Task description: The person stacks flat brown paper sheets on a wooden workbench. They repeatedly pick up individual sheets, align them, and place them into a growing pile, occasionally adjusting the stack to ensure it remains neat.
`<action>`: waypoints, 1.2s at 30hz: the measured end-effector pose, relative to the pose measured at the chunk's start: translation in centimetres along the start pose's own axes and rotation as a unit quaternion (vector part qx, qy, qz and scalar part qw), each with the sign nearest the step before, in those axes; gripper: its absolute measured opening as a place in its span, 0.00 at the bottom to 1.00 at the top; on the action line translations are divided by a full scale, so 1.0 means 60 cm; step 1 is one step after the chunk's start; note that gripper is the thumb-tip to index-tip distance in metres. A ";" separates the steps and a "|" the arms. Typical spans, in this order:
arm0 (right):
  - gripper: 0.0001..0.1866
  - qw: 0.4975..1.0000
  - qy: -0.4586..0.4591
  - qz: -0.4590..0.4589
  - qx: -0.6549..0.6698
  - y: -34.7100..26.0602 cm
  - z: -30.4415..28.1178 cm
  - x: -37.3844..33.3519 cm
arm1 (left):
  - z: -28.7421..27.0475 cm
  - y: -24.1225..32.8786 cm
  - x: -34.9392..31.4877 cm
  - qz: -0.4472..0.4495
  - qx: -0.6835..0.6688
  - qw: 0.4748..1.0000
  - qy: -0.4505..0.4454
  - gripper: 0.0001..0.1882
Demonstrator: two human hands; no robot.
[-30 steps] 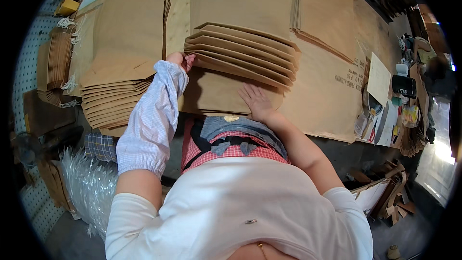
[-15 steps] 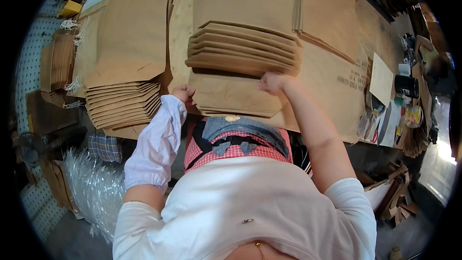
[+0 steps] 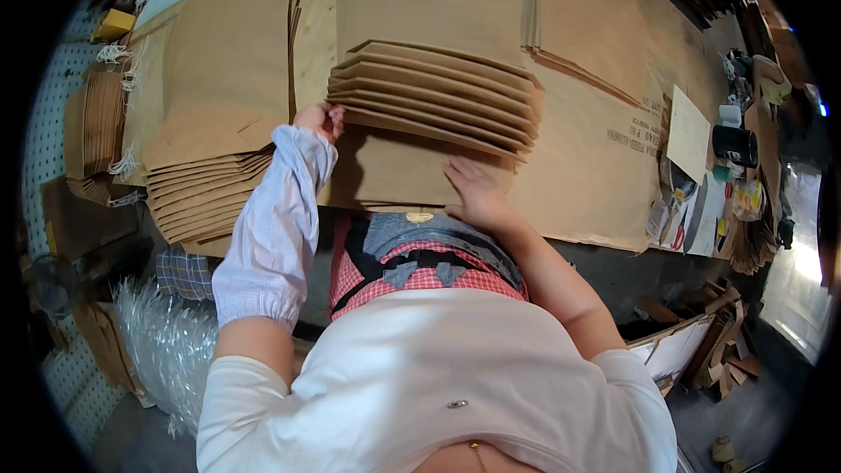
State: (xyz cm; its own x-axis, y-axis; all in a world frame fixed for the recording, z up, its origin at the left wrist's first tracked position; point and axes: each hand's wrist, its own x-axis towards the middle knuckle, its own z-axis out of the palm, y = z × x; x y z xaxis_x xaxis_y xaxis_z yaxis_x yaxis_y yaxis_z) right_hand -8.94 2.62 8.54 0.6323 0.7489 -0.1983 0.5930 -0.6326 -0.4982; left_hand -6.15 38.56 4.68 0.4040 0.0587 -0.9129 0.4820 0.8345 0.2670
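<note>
A fanned stack of brown paper bags lies in the middle of the table, its folded ends stepped toward me. My left hand, its forearm in a pale sleeve cover, is closed at the left corner of the nearest fold and pinches that paper bag. That edge is raised and casts a shadow on the flat paper below. My right hand rests with fingers stretched out on this lower paper, close to the table's front edge.
Another fanned bag stack lies to the left, with bundles tied in white string beyond it. Large brown sheets cover the right side. A black cylinder and red-handled scissors are at far right. Clear plastic wrap stands below left.
My left hand has moved up to the corner of the nearest bag, whose edge is now lifted. My right hand has come down toward me and flattened on the lower paper.
</note>
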 end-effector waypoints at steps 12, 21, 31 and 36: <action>0.14 0.911 -0.372 0.106 0.142 0.099 -0.095 0.173 | -0.089 -0.125 -0.037 0.115 0.283 0.952 0.007 0.11; 0.14 0.983 -0.139 0.118 0.029 0.190 0.012 -0.013 | -0.164 -0.136 0.070 0.209 0.638 0.733 0.113 0.08; 0.31 0.997 0.022 -0.038 -0.064 0.010 0.027 0.018 | 0.023 0.000 0.007 0.051 0.030 0.998 0.019 0.07; 0.27 0.870 -0.360 0.081 0.326 0.078 -0.058 0.137 | -0.051 -0.047 -0.008 0.267 0.292 0.916 0.064 0.15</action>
State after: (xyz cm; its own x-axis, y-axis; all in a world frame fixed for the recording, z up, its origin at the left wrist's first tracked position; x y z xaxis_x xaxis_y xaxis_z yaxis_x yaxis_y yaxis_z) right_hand 0.74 5.13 7.52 0.0668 0.7382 -0.6712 -0.0334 -0.6707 -0.7410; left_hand -10.08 37.83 3.43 0.6271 0.4684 -0.6223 0.5913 0.2337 0.7718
